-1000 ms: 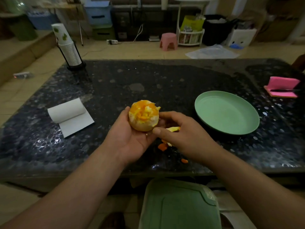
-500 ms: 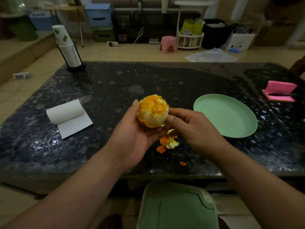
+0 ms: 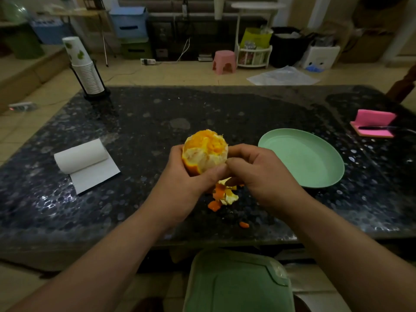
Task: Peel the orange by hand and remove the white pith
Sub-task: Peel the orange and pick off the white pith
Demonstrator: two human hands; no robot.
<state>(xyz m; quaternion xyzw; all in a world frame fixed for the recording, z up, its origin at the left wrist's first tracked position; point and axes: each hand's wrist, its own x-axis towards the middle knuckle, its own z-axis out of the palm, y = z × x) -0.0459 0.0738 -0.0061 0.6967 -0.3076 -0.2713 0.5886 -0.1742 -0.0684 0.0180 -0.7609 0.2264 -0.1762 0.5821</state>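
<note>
My left hand [image 3: 182, 183] grips a partly peeled orange [image 3: 206, 149] above the dark table, thumb across its lower front. The top shows bare orange flesh, the side pale pith, and a strip of rind remains low on the left. My right hand [image 3: 258, 170] sits against the orange's right side with fingers curled, thumb and fingertips pressed at its lower right edge; what they pinch is hidden. Torn peel pieces [image 3: 224, 194] lie on the table under the hands, with a small scrap [image 3: 244, 224] nearer the front edge.
A pale green plate [image 3: 315, 176] lies to the right of the hands. A paper towel roll [image 3: 83, 156] lies at the left, a cup stack [image 3: 86, 73] at the far left corner, a pink holder [image 3: 373, 123] far right. A green bin lid [image 3: 236, 282] sits below the table edge.
Both hands lifted the orange a little and turned it, so the pale pith side now faces me. My right hand moved in from below and closed against the orange's right side.
</note>
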